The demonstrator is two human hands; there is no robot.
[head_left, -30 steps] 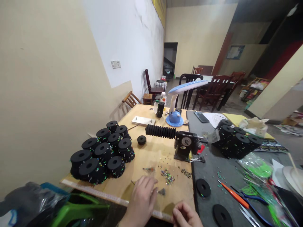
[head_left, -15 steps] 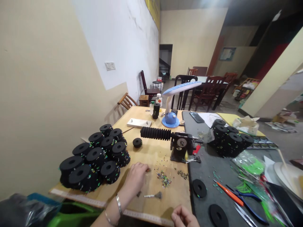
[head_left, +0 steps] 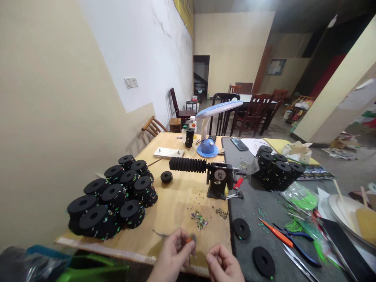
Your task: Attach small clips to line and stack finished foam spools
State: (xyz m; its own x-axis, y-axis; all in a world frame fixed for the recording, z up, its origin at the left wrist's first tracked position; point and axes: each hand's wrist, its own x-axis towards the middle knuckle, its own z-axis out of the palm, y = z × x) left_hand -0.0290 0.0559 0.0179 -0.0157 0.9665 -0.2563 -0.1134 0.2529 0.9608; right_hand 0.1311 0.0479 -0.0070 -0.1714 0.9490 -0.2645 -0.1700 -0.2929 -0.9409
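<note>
My left hand [head_left: 175,254] is closed in a pinch above the front edge of the wooden table [head_left: 176,196]. A small orange piece [head_left: 188,240] shows at its fingertips; its kind is too small to tell. Just behind the fingers is a grey tuft [head_left: 194,237], partly hidden. To the right, my right hand [head_left: 222,263] is closed too, thumb against fingers, and whatever it may hold is hidden. The hands are apart. Beyond them lie a scatter of tiny coloured bits [head_left: 199,220] and a group of small dark pieces [head_left: 221,213].
Black foam spools [head_left: 93,218] stand stacked at left, with more stacks [head_left: 282,168] at right. A black winder [head_left: 220,178] carries a row of foam discs [head_left: 188,165]. Behind is a blue lamp [head_left: 207,148]. Orange-handled tool [head_left: 277,234], pliers [head_left: 305,250] and loose discs [head_left: 263,261] lie on the grey mat.
My left hand has drawn back from the middle of the table toward my right hand, with the orange piece at its fingertips. My right hand has come slightly further into view.
</note>
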